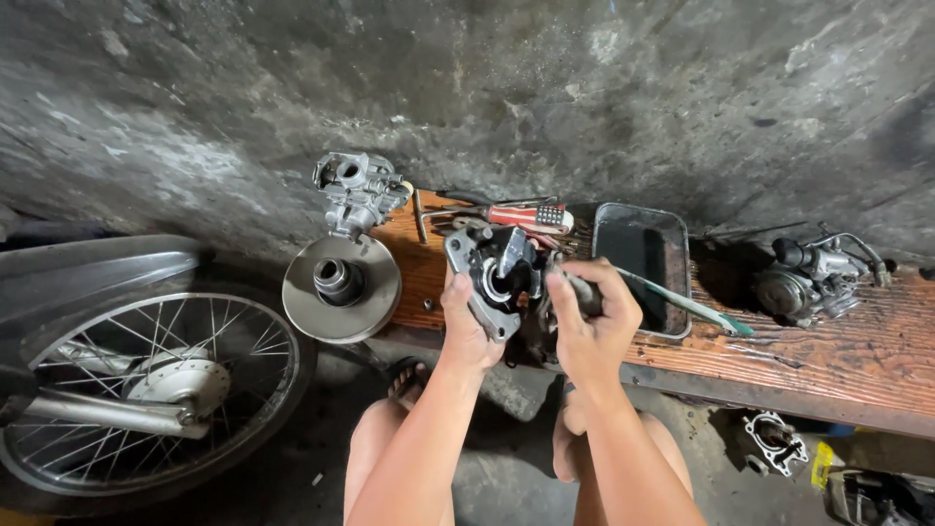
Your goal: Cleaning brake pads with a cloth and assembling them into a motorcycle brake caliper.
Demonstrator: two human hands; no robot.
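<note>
My left hand (469, 323) grips a grey metal engine part (495, 273) with a round bore, holding it upright above the wooden plank (838, 351). My right hand (592, 314) is closed around a dark tool handle (581, 292) pressed against the right side of that part. A green and white toothbrush (687, 304) sticks out to the right from behind my right hand. My bare knees show below my forearms.
A round metal pulley disc (342, 287) and a carburetor (355, 191) sit at the plank's left end. A red-handled screwdriver (526, 216), a dark rectangular tray (643, 263) and another carburetor (818, 278) lie on the plank. A spoked motorcycle wheel (146, 390) stands at left. A concrete wall rises behind.
</note>
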